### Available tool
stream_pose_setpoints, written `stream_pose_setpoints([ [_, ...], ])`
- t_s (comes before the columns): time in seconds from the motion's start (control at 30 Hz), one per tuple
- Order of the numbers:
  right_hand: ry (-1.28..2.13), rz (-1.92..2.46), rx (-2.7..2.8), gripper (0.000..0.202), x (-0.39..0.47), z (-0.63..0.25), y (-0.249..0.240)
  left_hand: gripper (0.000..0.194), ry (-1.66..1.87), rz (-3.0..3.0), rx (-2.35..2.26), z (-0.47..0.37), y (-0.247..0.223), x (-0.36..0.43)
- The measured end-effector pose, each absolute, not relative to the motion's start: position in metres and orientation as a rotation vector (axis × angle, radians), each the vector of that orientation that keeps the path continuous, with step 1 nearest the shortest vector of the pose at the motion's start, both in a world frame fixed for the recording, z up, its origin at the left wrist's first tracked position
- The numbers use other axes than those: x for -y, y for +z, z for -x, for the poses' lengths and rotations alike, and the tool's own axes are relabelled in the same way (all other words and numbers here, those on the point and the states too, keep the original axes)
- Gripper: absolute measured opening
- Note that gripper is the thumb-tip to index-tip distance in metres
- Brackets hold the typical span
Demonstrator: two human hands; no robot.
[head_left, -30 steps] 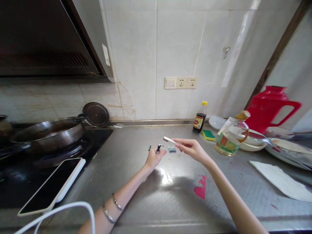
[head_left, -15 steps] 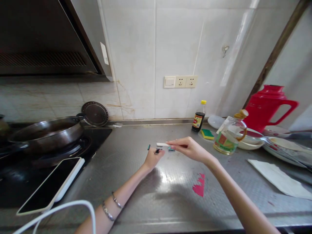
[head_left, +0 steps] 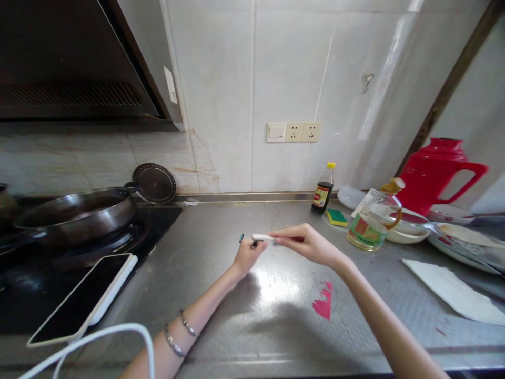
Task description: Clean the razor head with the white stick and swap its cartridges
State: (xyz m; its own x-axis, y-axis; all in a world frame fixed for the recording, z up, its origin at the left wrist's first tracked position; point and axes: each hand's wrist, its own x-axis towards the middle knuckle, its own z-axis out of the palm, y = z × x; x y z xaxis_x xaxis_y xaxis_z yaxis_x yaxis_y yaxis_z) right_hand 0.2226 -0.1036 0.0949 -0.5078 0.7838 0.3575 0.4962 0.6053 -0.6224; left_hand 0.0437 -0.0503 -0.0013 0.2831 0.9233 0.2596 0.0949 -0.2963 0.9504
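- Left hand [head_left: 246, 257]: thumb and fingers curl around a small black piece [head_left: 254, 245], mostly hidden in the grasp.
- Right hand [head_left: 306, 243]: thumb and fingertips pinch one end of a slim, white, bar-shaped piece [head_left: 260, 237], which points from them towards the left fingers.
- Stage, as judged: both pieces are in hand and lined up closely. The white bar overlaps the black piece in view; whether they touch or are joined cannot be told. The small loose parts lie outside both grips.
- Loose parts: a short, dark-green cylinder [head_left: 241, 238] lies just beyond the left fingers; a small greenish object [head_left: 275, 243] shows partly beneath the right fingertips. Both are on the grey, textured metal counter [head_left: 221, 226].
- Appearance: the white bar is smooth, pale and nearly level, its far end rounded; the black piece is too small and covered for its shape to be read.
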Motion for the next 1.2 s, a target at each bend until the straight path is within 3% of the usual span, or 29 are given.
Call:
stream_pose_setpoints([
  [0.53,0.812,1.035,2.107,0.037,0.112,-0.225,0.089,0.044,1.069,-1.449,-0.796,-0.048,0.006,0.059],
  [0.73,0.648,1.169,1.729,0.042,0.120,-0.206,0.071,0.045,0.851,-1.132,-0.570,-0.050,0.009,0.068],
  [0.93,0.455,1.146,1.762,0.036,0.122,-0.200,0.050,0.039,0.479,-0.903,-0.467,-0.047,0.014,0.073],
  [1.2,0.342,1.167,1.876,0.035,0.123,-0.203,0.050,0.041,0.442,-0.931,-0.554,-0.047,0.020,0.075],
])
